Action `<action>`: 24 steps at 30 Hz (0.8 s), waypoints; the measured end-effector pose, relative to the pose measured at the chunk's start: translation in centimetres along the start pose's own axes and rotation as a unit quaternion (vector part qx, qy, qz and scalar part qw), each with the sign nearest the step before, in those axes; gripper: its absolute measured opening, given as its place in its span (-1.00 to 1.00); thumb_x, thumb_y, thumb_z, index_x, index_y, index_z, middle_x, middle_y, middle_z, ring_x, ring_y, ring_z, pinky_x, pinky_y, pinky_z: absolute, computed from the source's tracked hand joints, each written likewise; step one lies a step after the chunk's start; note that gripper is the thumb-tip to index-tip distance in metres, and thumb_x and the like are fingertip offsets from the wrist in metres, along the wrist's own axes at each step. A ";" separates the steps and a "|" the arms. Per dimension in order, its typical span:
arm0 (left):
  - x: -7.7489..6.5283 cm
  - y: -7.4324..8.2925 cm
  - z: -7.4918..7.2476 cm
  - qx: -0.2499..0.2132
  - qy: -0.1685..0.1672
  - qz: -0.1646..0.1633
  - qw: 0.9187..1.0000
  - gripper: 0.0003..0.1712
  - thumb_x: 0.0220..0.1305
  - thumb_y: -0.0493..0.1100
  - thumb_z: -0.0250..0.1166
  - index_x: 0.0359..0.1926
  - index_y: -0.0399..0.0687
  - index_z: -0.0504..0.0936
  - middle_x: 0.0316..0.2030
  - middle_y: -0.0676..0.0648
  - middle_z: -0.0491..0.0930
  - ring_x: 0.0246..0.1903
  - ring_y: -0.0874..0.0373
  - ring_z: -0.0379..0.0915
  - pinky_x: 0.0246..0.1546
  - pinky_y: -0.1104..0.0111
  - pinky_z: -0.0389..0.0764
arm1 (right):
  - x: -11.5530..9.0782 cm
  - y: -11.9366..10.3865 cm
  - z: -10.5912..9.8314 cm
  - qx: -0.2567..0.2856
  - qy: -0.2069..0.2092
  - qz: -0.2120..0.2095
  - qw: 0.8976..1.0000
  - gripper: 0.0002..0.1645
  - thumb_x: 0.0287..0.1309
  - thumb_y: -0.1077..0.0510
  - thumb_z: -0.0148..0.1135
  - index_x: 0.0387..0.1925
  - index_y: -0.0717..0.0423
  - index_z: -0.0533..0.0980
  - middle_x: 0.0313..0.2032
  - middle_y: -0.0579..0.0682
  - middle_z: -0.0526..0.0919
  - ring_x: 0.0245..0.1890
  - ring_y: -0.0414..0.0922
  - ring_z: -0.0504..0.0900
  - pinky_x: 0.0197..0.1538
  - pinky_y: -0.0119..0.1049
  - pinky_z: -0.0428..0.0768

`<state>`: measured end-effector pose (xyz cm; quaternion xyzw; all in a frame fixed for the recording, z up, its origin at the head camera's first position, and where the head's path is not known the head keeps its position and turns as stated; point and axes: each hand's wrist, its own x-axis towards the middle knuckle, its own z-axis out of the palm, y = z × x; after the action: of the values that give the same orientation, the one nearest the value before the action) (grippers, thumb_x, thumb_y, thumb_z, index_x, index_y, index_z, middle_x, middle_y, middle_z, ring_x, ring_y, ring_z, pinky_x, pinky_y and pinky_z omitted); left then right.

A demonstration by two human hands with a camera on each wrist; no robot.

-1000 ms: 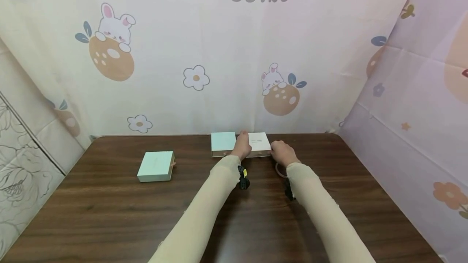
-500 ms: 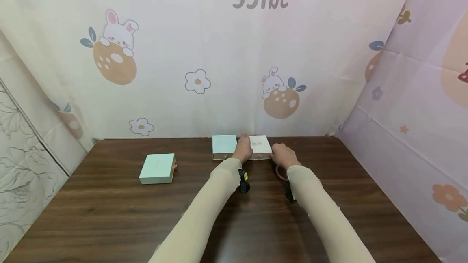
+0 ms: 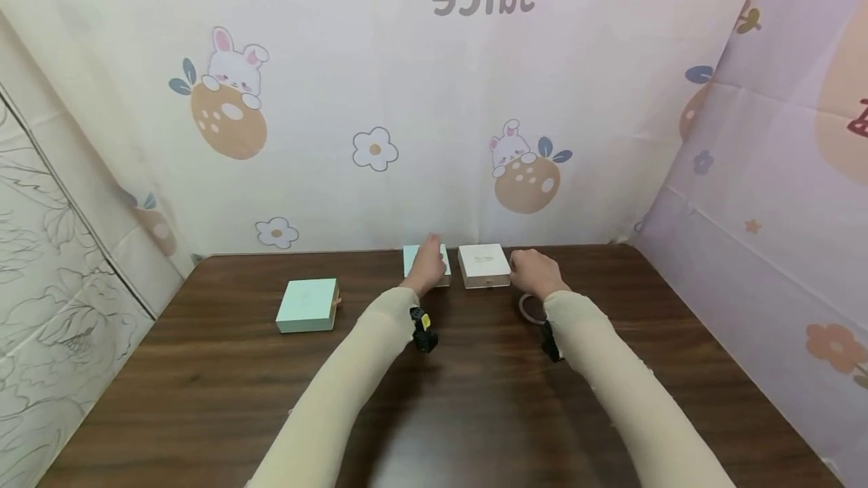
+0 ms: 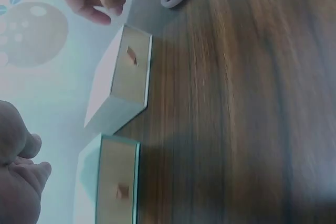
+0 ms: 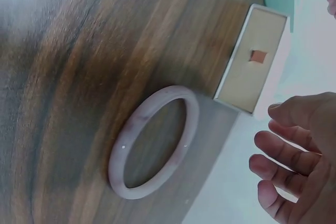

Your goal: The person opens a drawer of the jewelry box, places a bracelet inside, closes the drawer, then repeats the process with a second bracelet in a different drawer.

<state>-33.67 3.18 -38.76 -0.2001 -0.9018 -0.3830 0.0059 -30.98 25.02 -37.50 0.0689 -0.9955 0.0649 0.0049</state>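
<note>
A white box [image 3: 484, 265] stands on the table by the back wall, its tan front face with a small pull tab [image 5: 258, 56] turned forward. Just left of it sits a mint-green box [image 4: 116, 182]. My left hand [image 3: 426, 265] is over this mint box and partly hides it; in the left wrist view its bent fingers [image 4: 32, 174] hold nothing. My right hand [image 3: 536, 272] is beside the white box's right side, thumb and fingers loosely curved and apart from each other. Under that hand a pale pinkish bangle [image 5: 119, 153] lies on the table.
Another mint-green box [image 3: 308, 305] with a tab on its right side sits on the left of the brown wooden table [image 3: 461, 428]. A patterned cloth wall [image 3: 434, 187] rises along the table's back edge, with another at the right.
My left hand has moved left, from between the two back boxes to over the mint one, so the white box shows whole. The right hand has shifted slightly right. The view has shifted slightly.
</note>
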 end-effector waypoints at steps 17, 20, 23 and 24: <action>-6.7 -4.6 -6.5 -0.054 0.023 0.001 0.998 -0.41 0.41 -0.43 -0.07 0.40 -0.48 0.02 0.40 -0.37 -0.02 0.41 -0.15 -0.16 0.34 0.11 -0.04 | -1.6 -4.3 -0.8 0.029 0.014 -0.081 0.996 -0.73 0.17 0.18 0.20 -0.12 0.23 0.58 -0.37 0.02 0.61 -0.41 -0.10 0.54 -0.33 -0.11 0.53; -8.4 -5.4 -7.7 -0.043 0.033 -0.006 0.999 -0.41 0.42 -0.41 -0.06 0.40 -0.46 0.02 0.40 -0.36 -0.01 0.40 -0.15 -0.13 0.34 0.10 -0.01 | -1.9 -5.7 -0.5 0.050 0.020 -0.097 0.994 -0.76 0.19 0.17 0.20 -0.14 0.19 0.59 -0.36 -0.02 0.61 -0.41 -0.13 0.53 -0.32 -0.13 0.53; -10.0 -6.5 -8.8 -0.032 0.042 -0.006 0.999 -0.40 0.42 -0.41 -0.05 0.41 -0.44 0.02 0.41 -0.35 -0.01 0.40 -0.14 -0.11 0.33 0.09 0.01 | -2.1 -7.1 -0.1 0.069 0.022 -0.114 0.991 -0.76 0.20 0.15 0.21 -0.14 0.18 0.59 -0.38 -0.06 0.60 -0.41 -0.15 0.53 -0.31 -0.14 0.52; -10.5 -6.8 -9.2 -0.030 0.045 -0.004 0.999 -0.40 0.41 -0.42 -0.05 0.41 -0.45 0.01 0.41 -0.36 -0.01 0.39 -0.16 -0.11 0.32 0.07 0.02 | -2.1 -7.5 0.0 0.072 0.022 -0.119 0.990 -0.78 0.20 0.15 0.22 -0.15 0.17 0.59 -0.39 -0.07 0.59 -0.40 -0.16 0.52 -0.31 -0.14 0.51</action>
<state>-27.76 -11.21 -38.69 -0.1795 -0.8893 -0.4189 0.0390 -27.82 17.91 -36.54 0.1858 -0.9725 0.1371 0.0295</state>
